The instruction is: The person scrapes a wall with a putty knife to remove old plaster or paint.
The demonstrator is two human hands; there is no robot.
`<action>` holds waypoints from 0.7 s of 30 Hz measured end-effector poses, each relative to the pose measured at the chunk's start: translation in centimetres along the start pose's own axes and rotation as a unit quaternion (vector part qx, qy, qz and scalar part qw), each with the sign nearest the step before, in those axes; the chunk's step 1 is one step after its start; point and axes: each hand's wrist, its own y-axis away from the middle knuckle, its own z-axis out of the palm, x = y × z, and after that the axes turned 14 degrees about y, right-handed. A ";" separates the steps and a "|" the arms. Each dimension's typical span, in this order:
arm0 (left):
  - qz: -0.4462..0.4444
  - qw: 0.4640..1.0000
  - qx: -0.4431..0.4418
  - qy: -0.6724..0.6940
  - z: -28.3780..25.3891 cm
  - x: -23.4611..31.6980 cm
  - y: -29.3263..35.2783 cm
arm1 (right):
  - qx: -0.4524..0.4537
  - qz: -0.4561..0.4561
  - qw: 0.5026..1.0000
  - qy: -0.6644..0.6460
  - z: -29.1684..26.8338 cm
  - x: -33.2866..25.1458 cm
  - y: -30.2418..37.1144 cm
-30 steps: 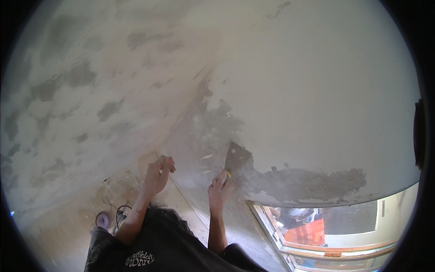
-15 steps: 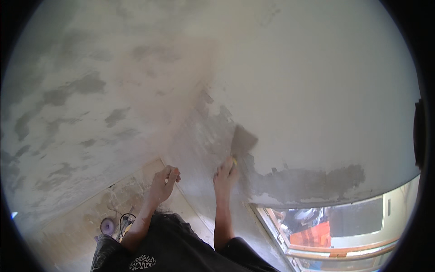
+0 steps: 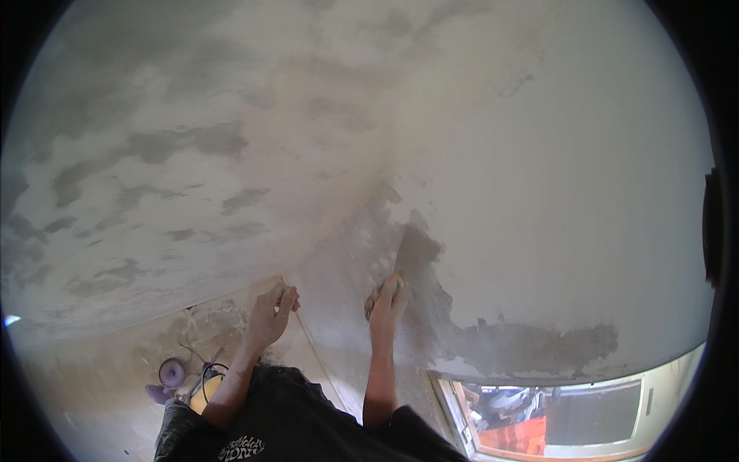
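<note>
My right hand (image 3: 387, 304) is closed around the yellow handle of a putty knife (image 3: 405, 256), whose dark blade lies against the wall. Fresh grey filler (image 3: 531, 344) spreads around the blade and runs right in a band above the window. To the left, my left hand (image 3: 271, 314) is raised with its fingers curled in. A small orange-red spot shows at those fingertips, but I cannot make out whether it is a held object.
A patchy grey-and-white surface (image 3: 154, 185) slopes overhead and meets the pale wall (image 3: 585, 185) at a corner. At lower right is a window (image 3: 593, 408) with an orange thing beyond. A purple round object (image 3: 172, 373) and a dark cable lie at lower left.
The knife blade has turned and looks narrower, and grey filler now shows where it was. The view has shifted, so the wall corner sits farther right. My left hand stays raised and curled.
</note>
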 end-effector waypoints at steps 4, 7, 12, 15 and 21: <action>0.012 1.000 0.025 -0.002 -1.1 -2.1 0.3 | 0.004 0.024 0.999 -0.031 -3.3 4.5 4.5; -0.020 0.998 0.061 -0.011 -2.2 -1.8 -0.3 | 0.083 0.045 0.995 -0.016 -5.3 5.4 7.4; 0.013 0.999 0.035 -0.011 -2.9 -1.4 -2.9 | 0.169 0.003 0.984 0.054 -9.0 3.8 11.2; 0.032 0.999 0.010 -0.011 -2.0 -0.9 -4.4 | 0.178 0.028 0.977 0.110 -10.8 1.0 12.8; 0.032 0.995 -0.096 0.023 2.7 -0.9 -5.7 | 0.144 0.018 0.960 0.239 -10.7 4.9 8.1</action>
